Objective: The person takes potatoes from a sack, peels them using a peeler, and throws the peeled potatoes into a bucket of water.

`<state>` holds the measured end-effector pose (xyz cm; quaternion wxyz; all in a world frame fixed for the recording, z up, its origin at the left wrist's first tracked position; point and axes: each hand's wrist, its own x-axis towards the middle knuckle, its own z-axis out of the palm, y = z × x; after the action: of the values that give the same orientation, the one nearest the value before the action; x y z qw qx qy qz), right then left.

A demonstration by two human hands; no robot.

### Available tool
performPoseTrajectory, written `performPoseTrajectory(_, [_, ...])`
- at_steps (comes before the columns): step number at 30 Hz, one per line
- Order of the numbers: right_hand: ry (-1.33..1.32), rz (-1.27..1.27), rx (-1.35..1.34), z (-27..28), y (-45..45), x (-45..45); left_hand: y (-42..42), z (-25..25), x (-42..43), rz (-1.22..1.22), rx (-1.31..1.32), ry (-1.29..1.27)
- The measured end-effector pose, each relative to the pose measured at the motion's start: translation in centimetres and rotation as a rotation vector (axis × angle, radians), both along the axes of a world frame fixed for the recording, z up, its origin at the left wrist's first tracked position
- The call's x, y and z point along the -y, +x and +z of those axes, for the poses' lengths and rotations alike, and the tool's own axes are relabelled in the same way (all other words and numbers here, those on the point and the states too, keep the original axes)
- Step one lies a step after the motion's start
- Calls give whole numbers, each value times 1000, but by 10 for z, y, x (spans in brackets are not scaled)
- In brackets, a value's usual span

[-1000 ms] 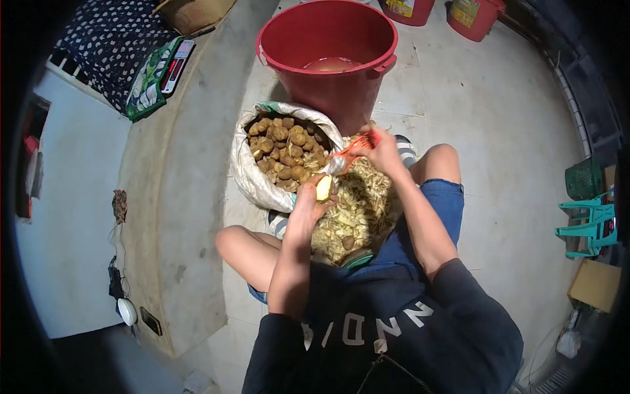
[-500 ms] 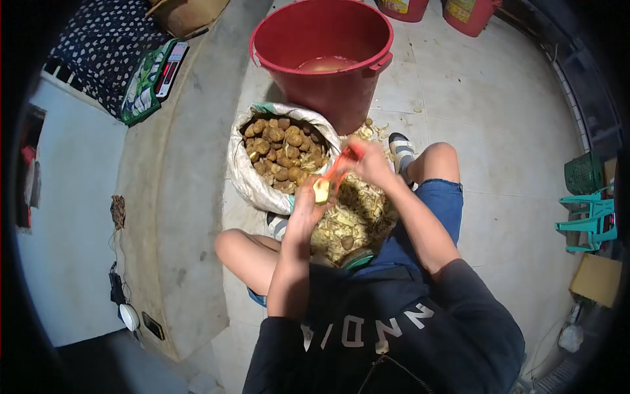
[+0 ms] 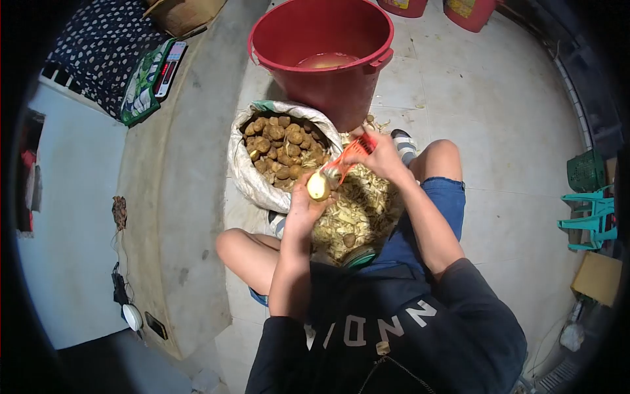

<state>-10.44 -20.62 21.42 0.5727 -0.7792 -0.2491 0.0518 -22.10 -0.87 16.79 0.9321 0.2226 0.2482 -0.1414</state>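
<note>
My left hand (image 3: 307,202) is closed round a partly peeled potato (image 3: 318,186), its pale cut face turned up. Just right of it, my right hand (image 3: 379,156) grips a red-orange peeler (image 3: 351,156), whose head is close to the potato. A white sack (image 3: 252,185) full of brown unpeeled potatoes (image 3: 282,148) stands open to the left of my hands. Below them lies a heap of peelings (image 3: 357,207) between my legs, with one small brown potato (image 3: 349,240) on it.
Behind the sack stands a large red tub (image 3: 321,85) with some liquid at its bottom. Two smaller red buckets (image 3: 466,14) are at the top. A teal stool (image 3: 590,220) and green basket (image 3: 584,172) sit at the right. A phone (image 3: 156,326) lies on the left ledge.
The potato in my left hand has turned, showing a rounder pale face. My right hand with the peeler has shifted slightly to the right since half a second ago.
</note>
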Motion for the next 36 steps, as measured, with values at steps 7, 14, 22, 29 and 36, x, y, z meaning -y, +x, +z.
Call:
performPoseTrajectory(7, [-168,131,79,15,-14,-13,-2,4,9,32,155,262])
performPoseTrajectory(14, [14,99,-39,2,-8,-17,8,25,19,188,81,261])
performPoseTrajectory(22, [-161,50,78,19,-12,-19,3,20,15,228,163,332])
performPoseTrajectory(29, [126,76,20,4,5,-8,-3,17,12,171,226,263])
performPoseTrajectory(36, [302,-12,-292,-9,26,2,-6,8,5,61,210,387])
